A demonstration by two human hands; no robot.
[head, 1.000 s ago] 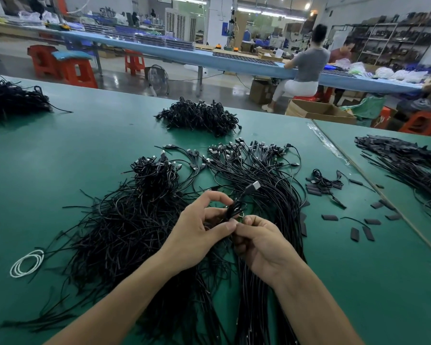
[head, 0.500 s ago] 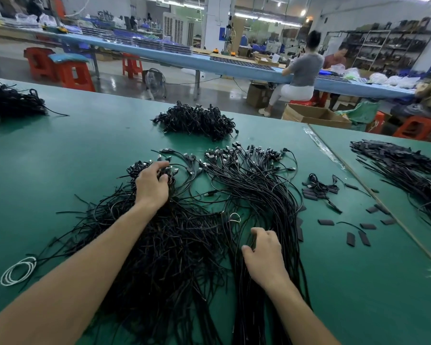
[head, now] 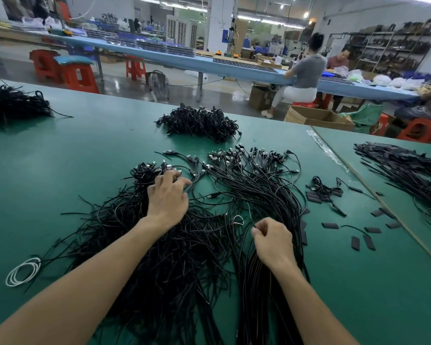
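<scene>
Two heaps of black cables lie on the green table [head: 85, 150]. The left heap [head: 139, 245] is tangled. The right bundle [head: 266, 195] is combed straight, with its USB plugs [head: 246, 156] fanned out at the far end. My left hand [head: 168, 197] reaches over the left heap, fingers spread and touching the plug ends there. My right hand [head: 271, 241] sits on the right bundle with fingers curled, thumb and forefinger pinching a thin cable at its left edge. A small white loop [head: 238, 220] lies just left of that hand.
More cable piles lie at the back centre [head: 199, 120], far left [head: 10, 105] and on the adjoining table at right [head: 408, 168]. Short black sleeve pieces [head: 356, 242] are scattered right of the bundle. A white coil [head: 23, 271] lies near left. People sit at a blue bench [head: 184, 61] behind.
A second ago both hands held one cable together at the centre. They let go and parted: the left went to the left heap, the right dropped onto the bundle and now pinches a cable.
</scene>
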